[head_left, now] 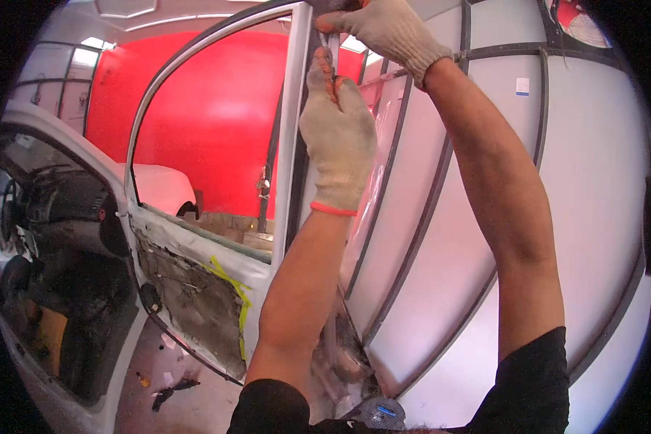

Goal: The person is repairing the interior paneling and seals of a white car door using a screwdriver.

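My two gloved hands, in grey knit with orange palms, are raised at the upper corner of a white car door (294,108) with an open window frame. My left hand (338,137) is closed at a narrow grey strip (331,45) along the frame's dark outer edge. Above it, my right hand (383,32) has its fingers closed round the top of that dark edge and strip; what exactly its fingertips pinch is partly hidden. The door's inner panel (188,289) is bare and grimy, with yellow-green tape (242,307) along it.
The white car body (54,116) with its dark cabin stands at left. A red wall (202,87) is behind the door, near a white body part (159,181). Pale panels with dark bars (593,202) line the right. Small scraps (173,387) lie on the floor below.
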Demonstrator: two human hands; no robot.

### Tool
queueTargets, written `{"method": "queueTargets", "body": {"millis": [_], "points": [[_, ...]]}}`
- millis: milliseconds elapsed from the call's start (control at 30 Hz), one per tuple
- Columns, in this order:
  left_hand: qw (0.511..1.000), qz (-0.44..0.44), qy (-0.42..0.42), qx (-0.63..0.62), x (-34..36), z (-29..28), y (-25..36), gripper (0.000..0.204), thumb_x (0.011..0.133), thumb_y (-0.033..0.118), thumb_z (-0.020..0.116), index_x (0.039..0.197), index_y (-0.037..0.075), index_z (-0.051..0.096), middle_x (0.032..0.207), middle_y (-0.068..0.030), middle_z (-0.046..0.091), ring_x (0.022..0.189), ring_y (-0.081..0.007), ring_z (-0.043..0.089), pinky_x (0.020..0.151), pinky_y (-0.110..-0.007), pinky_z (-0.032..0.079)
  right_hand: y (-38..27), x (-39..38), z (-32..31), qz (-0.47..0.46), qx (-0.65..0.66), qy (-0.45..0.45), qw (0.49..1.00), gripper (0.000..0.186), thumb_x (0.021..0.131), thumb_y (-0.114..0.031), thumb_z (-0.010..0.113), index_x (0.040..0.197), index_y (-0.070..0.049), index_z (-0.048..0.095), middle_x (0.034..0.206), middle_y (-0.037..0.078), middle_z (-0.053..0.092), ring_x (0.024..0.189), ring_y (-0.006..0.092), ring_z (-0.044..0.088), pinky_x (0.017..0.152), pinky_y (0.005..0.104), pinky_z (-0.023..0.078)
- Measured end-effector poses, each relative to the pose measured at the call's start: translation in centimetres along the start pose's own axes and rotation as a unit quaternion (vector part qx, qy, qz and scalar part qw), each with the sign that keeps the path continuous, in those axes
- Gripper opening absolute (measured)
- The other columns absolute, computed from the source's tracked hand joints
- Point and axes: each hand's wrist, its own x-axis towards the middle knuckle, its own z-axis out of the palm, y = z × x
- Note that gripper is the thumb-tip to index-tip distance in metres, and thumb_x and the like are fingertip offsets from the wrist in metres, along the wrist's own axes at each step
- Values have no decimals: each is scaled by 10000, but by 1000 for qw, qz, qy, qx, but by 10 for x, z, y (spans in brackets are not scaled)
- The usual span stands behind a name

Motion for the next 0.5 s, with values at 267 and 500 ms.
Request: {"method": "queueTargets", "body": {"millis": [267,500], "points": [[982,-146,-57,-101,-1,-18,14,432,1040,149,537,1443,-4,520,832,-38,597,627,-66,504,549,-231,445,11,8,-3,-29,68,-43,996,209,818,-16,799,979,20,671,859,56,683,811,149,646,765,306,549],[995,-67,-75,28,-2,-23,6,485,1045,154,523,1491,-30,470,989,-77,663,723,-100,566,653,-273,501,23,6,-9,6,86,-88,992,228,845,-17,790,1029,26,662,912,60,690,845,163,664,807,304,559]]}}
